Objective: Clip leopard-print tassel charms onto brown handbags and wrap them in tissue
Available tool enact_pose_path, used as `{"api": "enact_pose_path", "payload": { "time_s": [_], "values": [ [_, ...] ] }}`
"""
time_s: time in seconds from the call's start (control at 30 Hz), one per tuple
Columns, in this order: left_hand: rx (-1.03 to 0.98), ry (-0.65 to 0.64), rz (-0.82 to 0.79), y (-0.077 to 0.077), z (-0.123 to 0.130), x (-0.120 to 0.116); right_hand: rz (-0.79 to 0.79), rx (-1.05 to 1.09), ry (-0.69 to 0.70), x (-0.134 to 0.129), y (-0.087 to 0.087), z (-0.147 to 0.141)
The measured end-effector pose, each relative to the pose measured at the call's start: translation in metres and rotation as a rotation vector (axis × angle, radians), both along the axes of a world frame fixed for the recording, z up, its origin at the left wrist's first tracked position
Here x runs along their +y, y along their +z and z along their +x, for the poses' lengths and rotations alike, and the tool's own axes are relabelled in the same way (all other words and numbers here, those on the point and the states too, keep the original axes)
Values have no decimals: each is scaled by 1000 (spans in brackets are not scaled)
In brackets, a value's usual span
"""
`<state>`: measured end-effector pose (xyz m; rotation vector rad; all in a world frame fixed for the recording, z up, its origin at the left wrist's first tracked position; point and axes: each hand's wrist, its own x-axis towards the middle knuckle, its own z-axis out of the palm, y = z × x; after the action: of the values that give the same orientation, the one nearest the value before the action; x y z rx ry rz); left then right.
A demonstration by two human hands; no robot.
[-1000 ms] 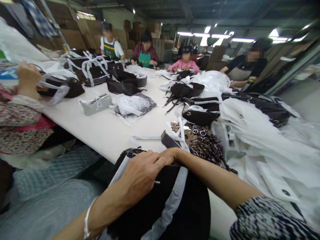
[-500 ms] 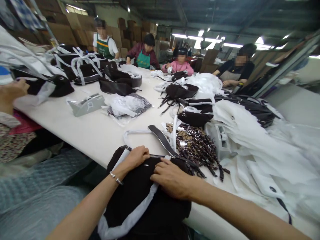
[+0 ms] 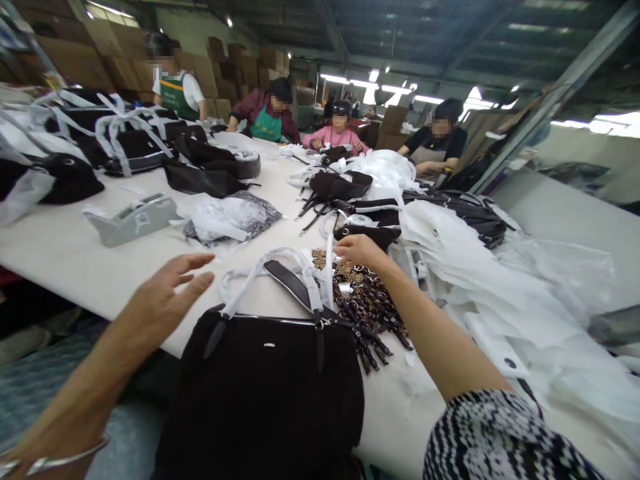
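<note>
Black handbag (image 3: 265,393) at lower centre, top edge running left-right, body nearer the left hand (image 3: 173,293), fingers spread, just off its upper-left corner; right hand (image 3: 360,252), right of centre, can't tell grip.

i have the left arm (image 3: 95,380) in from the lower left, its bare forearm slanting up alongside the bag (image 3: 265,400), a bracelet (image 3: 67,457) round the wrist. the left hand (image 3: 167,297) hangs just off the bag's upper left corner, fingers extended and pointing inward, a clear gap between them and the thumb. my right arm (image 3: 443,327) slants in from right of the bag, its sleeve (image 3: 500,437) ending near the elbow. the right hand (image 3: 363,252) is out beyond the bag's upper right corner, fingers partly curled and pointing left; i can't tell whether the fingertips touch anything.
</note>
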<state>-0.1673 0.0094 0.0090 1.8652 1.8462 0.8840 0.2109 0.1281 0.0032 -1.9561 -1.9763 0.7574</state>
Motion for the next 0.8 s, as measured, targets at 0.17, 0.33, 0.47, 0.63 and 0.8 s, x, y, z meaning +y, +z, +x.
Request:
{"api": "enact_pose_path", "payload": {
  "time_s": [0.17, 0.33, 0.47, 0.63, 0.8],
  "values": [
    [399, -56, -160, -83, 20, -6, -60, -282, -7, -32, -26, 53],
    [493, -88, -320, -107, 16, 0, 24, -462, -3, -56, -58, 45],
    [371, -11, -435, -93, 18, 15, 41, -442, 22, -65, -72, 32],
    [211, 103, -344, -75, 23, 43, 67, -275, -11, -64, -59, 58],
    [195, 138, -295, -80, 20, 65, 38, 0, -99, -70, -28, 89]
  ]
}}
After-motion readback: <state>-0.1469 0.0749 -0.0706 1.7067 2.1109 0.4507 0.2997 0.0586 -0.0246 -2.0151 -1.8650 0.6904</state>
